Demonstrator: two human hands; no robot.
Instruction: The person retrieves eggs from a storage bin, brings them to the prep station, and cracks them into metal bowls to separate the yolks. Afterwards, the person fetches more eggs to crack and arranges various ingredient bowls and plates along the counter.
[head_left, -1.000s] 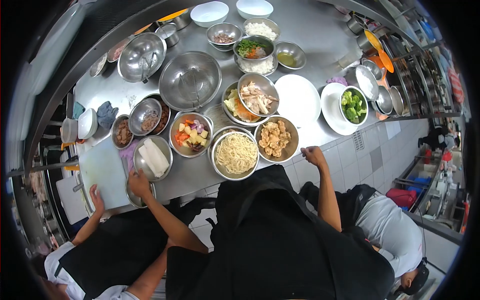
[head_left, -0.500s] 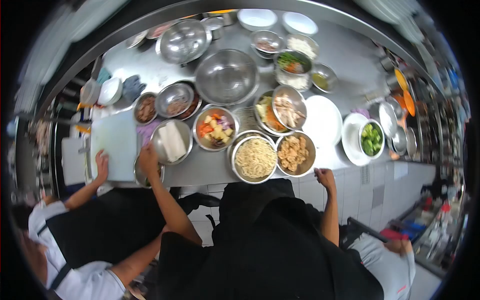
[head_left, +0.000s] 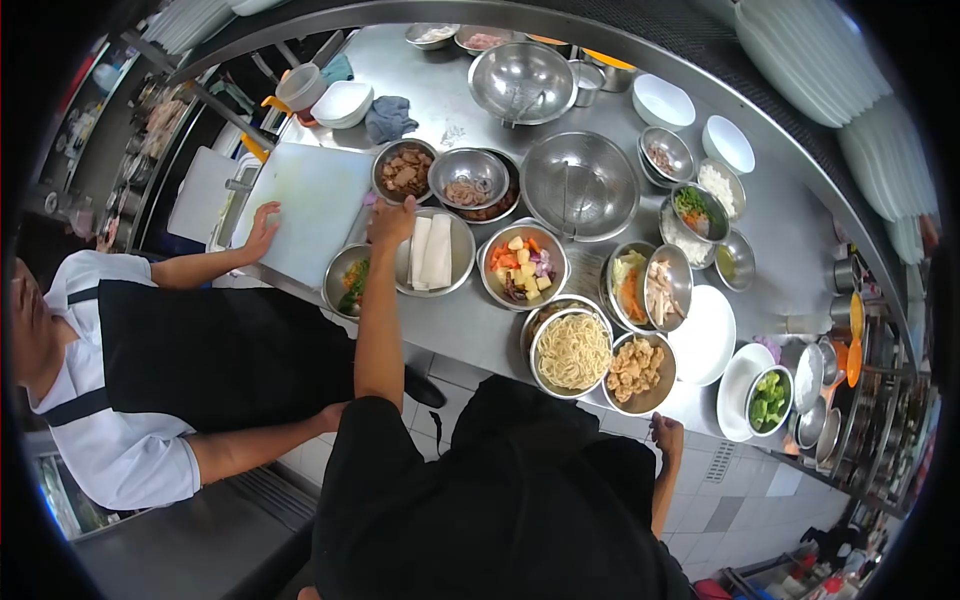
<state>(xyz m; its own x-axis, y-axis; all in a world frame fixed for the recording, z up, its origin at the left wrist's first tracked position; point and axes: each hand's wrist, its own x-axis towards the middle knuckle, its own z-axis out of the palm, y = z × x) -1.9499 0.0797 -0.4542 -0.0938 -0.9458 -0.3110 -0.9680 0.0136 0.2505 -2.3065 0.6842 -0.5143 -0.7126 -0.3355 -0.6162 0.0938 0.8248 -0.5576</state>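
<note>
My left hand reaches over the rim of a steel bowl that holds white rolls. Its fingers are curled in and point toward a bowl of sliced brown meat; nothing shows in them. Below my left forearm is a bowl of mixed vegetables. My right hand hangs just off the table's front edge, fingers drawn together; whatever they may hold is too small to make out. Closest to it is a bowl of fried pieces, beside a bowl of noodles.
A co-worker in a black apron stands at left, one hand at the cutting board. A large steel strainer bowl, diced vegetables, white plates and broccoli cover the table. A metal shelf runs overhead.
My view has turned left, so the table appears shifted right and tilted. My left hand has moved from the near left side of the rolls' bowl toward the meat bowl.
</note>
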